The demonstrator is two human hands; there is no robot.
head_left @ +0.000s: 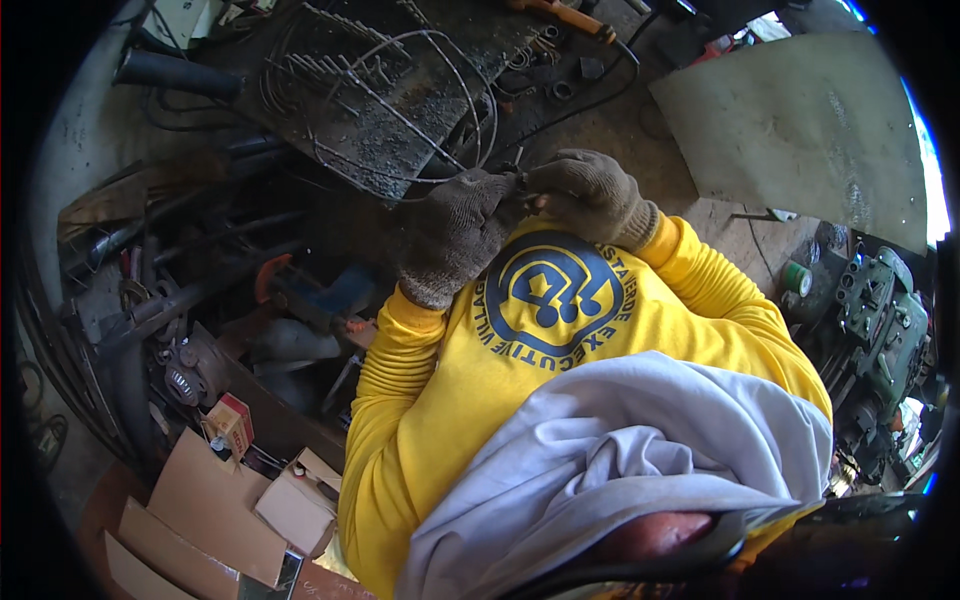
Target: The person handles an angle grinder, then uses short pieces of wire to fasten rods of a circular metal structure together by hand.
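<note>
My left hand (458,232), in a brown knitted glove, is closed around thin bent metal wire (405,121). The wire rises from the fist and spreads in wide loops over a dark, grit-covered metal table (400,158). Close beside it, my right hand (590,192), gloved the same way, has its fingers curled inward. The two hands nearly meet in front of my chest. Between them a small dark piece shows, with a short thin end sticking up; its kind is unclear. The right fingers hide whatever they grip.
Short twisted rods (345,65) lie on the table, and an orange-handled tool (575,18) lies beyond. A large pale sheet (800,130) stands at the right, above a green machine (880,320). Metal bars (190,305) crowd the left; cardboard (215,505) lies lower left.
</note>
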